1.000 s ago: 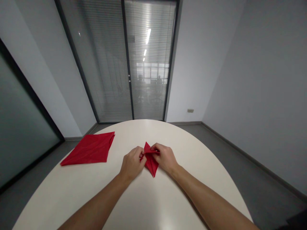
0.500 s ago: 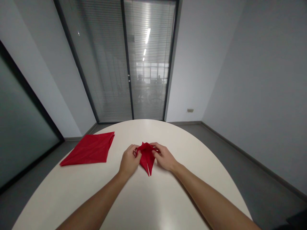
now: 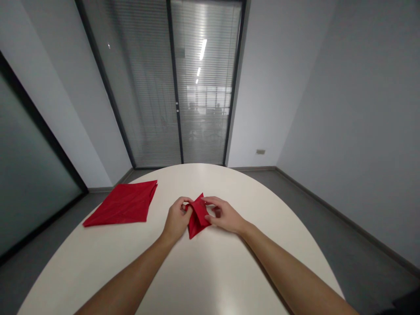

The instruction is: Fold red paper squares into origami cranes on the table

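Note:
A small folded red cloth napkin (image 3: 199, 213) stands between my hands near the middle of the table, with points at its top and lower left. On its left side, my left hand (image 3: 177, 219) pinches the fabric between thumb and fingers. My right hand (image 3: 227, 215) is curved around the opposite side, its thumb and forefinger pressing on the cloth. The remaining fingers of my right hand are bent and partly hidden.
Another red cloth (image 3: 124, 203), folded flat, lies at the left of the round white table (image 3: 197, 275). Past the table's far edge is a glass partition with blinds (image 3: 147, 96). A wall (image 3: 269, 87) rises on the right.
The napkin has turned and changed shape: two long points faced me before, and now a flat panel and one lower-left point show. My right fingers have shifted on it; my left hand stays nearly in place.

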A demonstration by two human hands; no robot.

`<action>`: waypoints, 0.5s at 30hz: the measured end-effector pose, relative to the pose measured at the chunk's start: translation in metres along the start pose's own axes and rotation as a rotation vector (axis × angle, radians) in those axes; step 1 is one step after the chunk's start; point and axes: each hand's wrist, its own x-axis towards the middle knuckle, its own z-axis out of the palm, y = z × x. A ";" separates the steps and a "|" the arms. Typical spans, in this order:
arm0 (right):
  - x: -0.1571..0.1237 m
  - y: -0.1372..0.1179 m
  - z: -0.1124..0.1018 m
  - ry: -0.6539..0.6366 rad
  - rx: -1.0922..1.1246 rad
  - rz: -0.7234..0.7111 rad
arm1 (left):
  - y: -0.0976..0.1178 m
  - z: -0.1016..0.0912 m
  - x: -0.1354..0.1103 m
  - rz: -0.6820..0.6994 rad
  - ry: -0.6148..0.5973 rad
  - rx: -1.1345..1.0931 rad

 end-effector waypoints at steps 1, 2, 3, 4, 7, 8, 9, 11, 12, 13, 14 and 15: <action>0.000 0.000 -0.001 0.001 -0.040 -0.015 | 0.001 0.000 0.000 0.010 0.002 0.009; 0.000 0.000 -0.001 -0.009 -0.062 -0.031 | 0.001 0.000 0.000 0.015 0.006 0.016; 0.000 0.000 -0.002 -0.028 -0.072 -0.050 | 0.001 -0.001 0.000 0.016 0.012 0.022; -0.001 0.000 -0.002 -0.047 -0.076 -0.070 | 0.000 -0.001 0.000 0.011 0.020 0.026; -0.001 -0.003 -0.004 -0.080 -0.077 -0.126 | -0.006 -0.002 0.001 -0.012 0.036 0.029; -0.002 -0.005 -0.004 -0.083 -0.081 -0.136 | -0.008 -0.002 0.002 -0.018 0.040 0.031; -0.002 -0.006 -0.005 -0.084 -0.086 -0.141 | -0.010 -0.002 0.002 -0.022 0.042 0.034; -0.002 -0.009 -0.004 -0.085 -0.106 -0.140 | -0.012 -0.002 0.003 -0.031 0.041 0.036; -0.002 -0.010 -0.004 -0.086 -0.118 -0.136 | -0.013 -0.001 0.003 -0.035 0.035 0.031; -0.002 -0.011 -0.003 -0.085 -0.130 -0.131 | -0.013 -0.001 0.003 -0.037 0.025 0.021; -0.002 -0.011 -0.003 -0.082 -0.141 -0.122 | -0.012 0.000 0.003 -0.035 0.008 0.006; -0.002 -0.011 -0.002 -0.073 -0.153 -0.110 | -0.010 0.001 0.002 -0.034 -0.012 -0.014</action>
